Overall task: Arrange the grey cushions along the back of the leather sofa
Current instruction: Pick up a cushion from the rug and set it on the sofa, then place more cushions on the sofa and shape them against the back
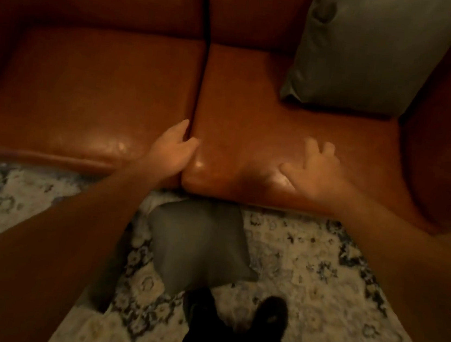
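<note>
One grey cushion (375, 50) leans against the leather sofa (87, 83) back at right; another (198, 241) lies on the rug (306, 266). Both hands, left hand (174, 150) and right hand (315, 170), hover empty, fingers spread. Next, I judge: stoop, lift the floor cushion.

This is a living room in a home, dimly lit. A brown leather sofa (115, 86) with 2 seat pads fills the upper part of the view. A grey cushion (375, 52) leans against the sofa's back at its right end, and a second grey cushion (198, 241) lies on the floor just in front of the sofa. Under that one spreads a pale patterned rug (306, 266) with dark floral motifs, the kind of soft furnishing found in a house.
</note>
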A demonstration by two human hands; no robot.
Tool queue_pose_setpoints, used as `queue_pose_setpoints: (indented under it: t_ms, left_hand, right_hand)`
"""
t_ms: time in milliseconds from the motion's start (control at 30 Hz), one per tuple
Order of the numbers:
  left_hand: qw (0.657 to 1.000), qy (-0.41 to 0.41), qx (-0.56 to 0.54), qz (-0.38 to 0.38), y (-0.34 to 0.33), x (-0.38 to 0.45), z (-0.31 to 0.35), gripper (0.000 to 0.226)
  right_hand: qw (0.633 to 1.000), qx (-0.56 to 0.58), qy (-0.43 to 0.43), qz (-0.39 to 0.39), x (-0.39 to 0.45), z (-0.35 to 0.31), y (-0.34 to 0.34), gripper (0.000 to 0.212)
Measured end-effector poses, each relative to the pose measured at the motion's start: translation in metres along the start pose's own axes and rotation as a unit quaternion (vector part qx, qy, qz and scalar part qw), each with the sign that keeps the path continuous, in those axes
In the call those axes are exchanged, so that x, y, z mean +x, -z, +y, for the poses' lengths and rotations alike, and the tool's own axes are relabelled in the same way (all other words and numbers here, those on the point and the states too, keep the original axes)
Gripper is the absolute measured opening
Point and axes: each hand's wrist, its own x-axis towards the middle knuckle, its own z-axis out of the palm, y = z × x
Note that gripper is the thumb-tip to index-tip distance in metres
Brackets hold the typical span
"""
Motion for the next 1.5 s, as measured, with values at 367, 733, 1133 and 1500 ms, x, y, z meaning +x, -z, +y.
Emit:
queue_pose_setpoints:
  t_ms: [367,733,1133,1500]
  left_hand:
    - [0.994,0.109,-0.004,-0.018,-0.023,-0.083,-0.101,0.058]
    - [0.971,0.224,-0.032,-0.08,-0.009,-0.108,-0.217,0.051]
    - [0.912,0.335,-0.237,0.025,-0.047,-0.018,-0.367,0.029]
    - [0.864,0.358,-0.355,0.012,-0.149,0.067,-0.456,0.071]
  right_hand:
    - [0.988,0.01,0.014,-0.155,-0.055,0.011,-0.097,0.088]
    - [0.977,0.103,-0.092,-0.165,-0.084,-0.006,-0.188,0.084]
    - [0.963,0.194,-0.162,-0.097,0.007,0.015,-0.341,0.08]
    - [0.95,0.251,-0.185,-0.028,0.101,0.067,-0.437,0.085]
